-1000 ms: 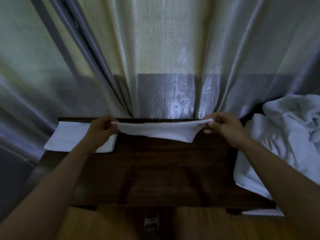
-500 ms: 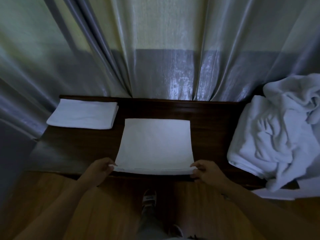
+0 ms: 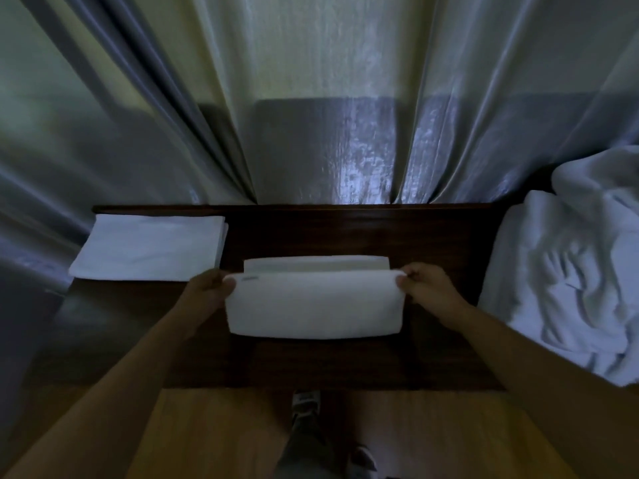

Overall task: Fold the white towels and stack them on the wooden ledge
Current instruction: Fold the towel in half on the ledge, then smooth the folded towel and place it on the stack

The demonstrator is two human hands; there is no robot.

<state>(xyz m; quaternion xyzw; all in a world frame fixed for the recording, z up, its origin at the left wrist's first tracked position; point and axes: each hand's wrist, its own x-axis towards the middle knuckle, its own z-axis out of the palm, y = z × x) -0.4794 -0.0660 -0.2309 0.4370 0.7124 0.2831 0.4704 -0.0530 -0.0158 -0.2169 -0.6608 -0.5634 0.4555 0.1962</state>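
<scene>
**Towel half-folded at the ledge**

Your left hand (image 3: pixel 211 292) and right hand (image 3: pixel 427 292) each pinch a corner of the white towel (image 3: pixel 313 309), doubling its near half over the far half on the dark wooden ledge (image 3: pixel 345 233). A folded towel (image 3: pixel 148 250) lies left; a crumpled towel heap (image 3: pixel 574 271) sits right, curtains (image 3: pixel 328 98) behind.

Dark wooden ledge (image 3: pixel 345 233): folded towel (image 3: pixel 148 250) left, half-folded towel (image 3: pixel 311 305) centre, crumpled pile (image 3: pixel 570 271) right.

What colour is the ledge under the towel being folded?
Dark brown wood ledge, seen in the head view, the only one.
</scene>
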